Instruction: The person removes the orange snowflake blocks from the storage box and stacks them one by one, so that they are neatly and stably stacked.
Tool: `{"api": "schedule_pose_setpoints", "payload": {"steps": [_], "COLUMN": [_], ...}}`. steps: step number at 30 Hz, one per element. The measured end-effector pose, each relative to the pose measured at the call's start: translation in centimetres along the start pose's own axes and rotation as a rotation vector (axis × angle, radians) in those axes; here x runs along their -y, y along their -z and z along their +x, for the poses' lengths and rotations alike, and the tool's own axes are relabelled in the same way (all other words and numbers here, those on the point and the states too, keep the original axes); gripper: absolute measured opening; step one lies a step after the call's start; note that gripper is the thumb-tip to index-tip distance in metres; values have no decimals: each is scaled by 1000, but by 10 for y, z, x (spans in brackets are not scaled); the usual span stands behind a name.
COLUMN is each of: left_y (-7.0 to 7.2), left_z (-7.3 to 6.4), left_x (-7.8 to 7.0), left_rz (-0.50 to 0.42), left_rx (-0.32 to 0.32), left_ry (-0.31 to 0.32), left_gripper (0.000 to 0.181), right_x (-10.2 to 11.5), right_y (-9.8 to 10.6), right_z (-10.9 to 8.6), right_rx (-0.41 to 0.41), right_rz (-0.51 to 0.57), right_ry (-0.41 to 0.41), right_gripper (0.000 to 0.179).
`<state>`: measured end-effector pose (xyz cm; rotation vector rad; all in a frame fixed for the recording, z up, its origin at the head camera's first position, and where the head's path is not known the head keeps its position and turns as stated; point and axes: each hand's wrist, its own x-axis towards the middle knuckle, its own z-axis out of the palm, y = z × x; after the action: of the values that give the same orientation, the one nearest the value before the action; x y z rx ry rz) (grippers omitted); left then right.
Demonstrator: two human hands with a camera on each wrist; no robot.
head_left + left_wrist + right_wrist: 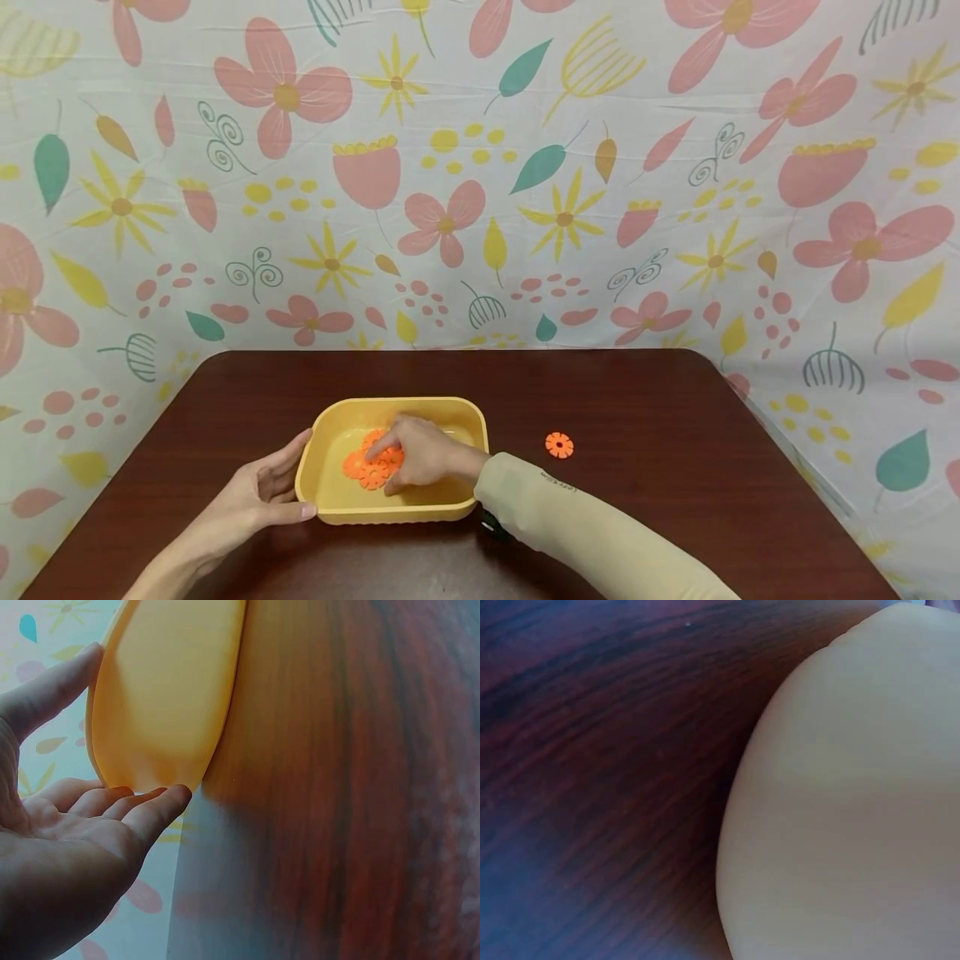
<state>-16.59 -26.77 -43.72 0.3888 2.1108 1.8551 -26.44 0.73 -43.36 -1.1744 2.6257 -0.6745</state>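
A yellow plastic basin (330, 493) sits on the table, with several orange flower-shaped discs (375, 475) heaped toward its left half. My left hand (258, 492) spans the basin's left end, thumb and relaxed fingers spread against its outside; the left wrist view shows the palm away from the wall. Inside the basin, my right hand (423, 454) reaches down over the discs, index finger and thumb apart around them. Its other fingers are partly hidden. In the right wrist view that hand is out of sight, and a pale curved surface (840, 795) fills the right side.
One more orange disc (558, 445) lies on the dark wood table (637, 417), right of the basin. A dark device (493, 525) sits under my right wrist, beside the basin's near right corner. Behind the table hangs a flower-patterned cloth (450, 292).
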Motion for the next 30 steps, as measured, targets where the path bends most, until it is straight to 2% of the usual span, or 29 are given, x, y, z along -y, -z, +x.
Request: {"api": "schedule_pose_setpoints", "payload": {"steps": [13, 30], "left_y": [0, -1], "left_z": [0, -2], "left_x": [0, -1], "left_rz": [-33, -24], "left_rx": [12, 12], "left_ry": [17, 6], "left_gripper": [98, 98], "right_x": [-1, 0], "right_y": [2, -3], "right_z": [-3, 0], "right_rx": [2, 2], "right_rz": [35, 14], "right_ry": [-32, 18], "right_gripper": [40, 37]}}
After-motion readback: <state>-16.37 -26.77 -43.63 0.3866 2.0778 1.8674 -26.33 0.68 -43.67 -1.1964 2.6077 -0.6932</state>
